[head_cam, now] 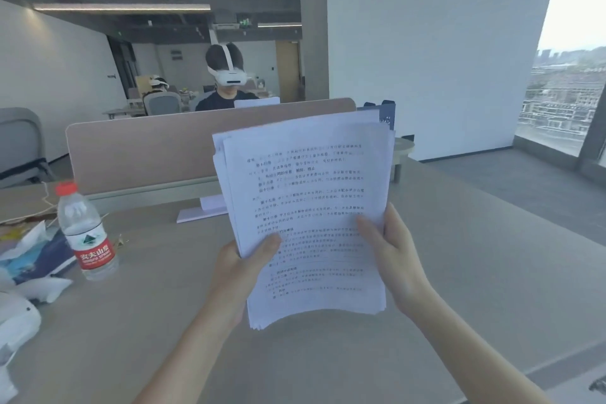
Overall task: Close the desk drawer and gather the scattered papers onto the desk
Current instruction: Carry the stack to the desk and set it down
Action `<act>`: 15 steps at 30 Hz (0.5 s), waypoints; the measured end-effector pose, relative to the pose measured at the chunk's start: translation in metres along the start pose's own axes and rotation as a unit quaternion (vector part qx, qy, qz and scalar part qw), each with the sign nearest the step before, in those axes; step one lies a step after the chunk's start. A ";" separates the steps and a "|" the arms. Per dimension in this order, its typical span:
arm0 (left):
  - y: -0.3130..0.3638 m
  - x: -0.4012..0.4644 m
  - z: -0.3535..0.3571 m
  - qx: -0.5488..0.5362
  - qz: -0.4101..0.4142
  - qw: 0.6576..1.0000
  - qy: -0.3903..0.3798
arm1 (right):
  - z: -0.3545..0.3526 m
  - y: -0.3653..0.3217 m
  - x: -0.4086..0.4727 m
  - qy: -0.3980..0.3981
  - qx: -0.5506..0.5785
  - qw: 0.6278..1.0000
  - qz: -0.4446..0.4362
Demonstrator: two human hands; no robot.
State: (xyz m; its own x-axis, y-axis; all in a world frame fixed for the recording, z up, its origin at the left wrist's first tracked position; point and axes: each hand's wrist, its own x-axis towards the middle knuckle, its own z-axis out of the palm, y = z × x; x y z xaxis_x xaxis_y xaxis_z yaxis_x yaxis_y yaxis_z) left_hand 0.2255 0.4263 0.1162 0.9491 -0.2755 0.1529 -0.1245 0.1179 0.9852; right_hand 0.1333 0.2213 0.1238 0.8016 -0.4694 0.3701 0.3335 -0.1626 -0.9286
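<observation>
A thick stack of printed papers [308, 193] stands nearly upright above the grey desk [459, 272], its sheets slightly fanned at the top. My left hand [242, 266] grips the stack's lower left edge, thumb on the front page. My right hand [390, 249] holds the right edge, thumb across the text. The stack's bottom edge hangs just above the desk top. No drawer is in view.
A water bottle [87, 233] with a red cap and label stands at the left, beside a blue book and crumpled wrappers [36, 256]. A brown divider panel [147, 154] runs along the desk's far edge. A person wearing a white headset [229, 75] sits behind it.
</observation>
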 end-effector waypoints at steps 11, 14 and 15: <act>-0.044 0.016 0.000 0.012 -0.047 0.999 -0.014 | 0.011 0.061 0.007 0.041 0.029 0.998 0.038; -0.062 0.014 0.000 0.017 -0.061 0.998 -0.001 | 0.020 0.074 -0.003 0.032 0.030 0.998 0.053; -0.069 0.012 0.000 0.024 -0.068 0.997 0.002 | 0.022 0.079 -0.007 0.023 0.026 0.998 0.058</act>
State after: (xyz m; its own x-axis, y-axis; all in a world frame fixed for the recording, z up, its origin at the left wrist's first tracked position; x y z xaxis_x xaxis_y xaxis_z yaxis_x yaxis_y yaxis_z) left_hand 0.2456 0.4153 0.0502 0.9594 -0.2814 0.0170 -0.0077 0.0342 0.9994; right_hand 0.1646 0.2305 0.0487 0.8130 -0.5222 0.2575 0.2659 -0.0605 -0.9621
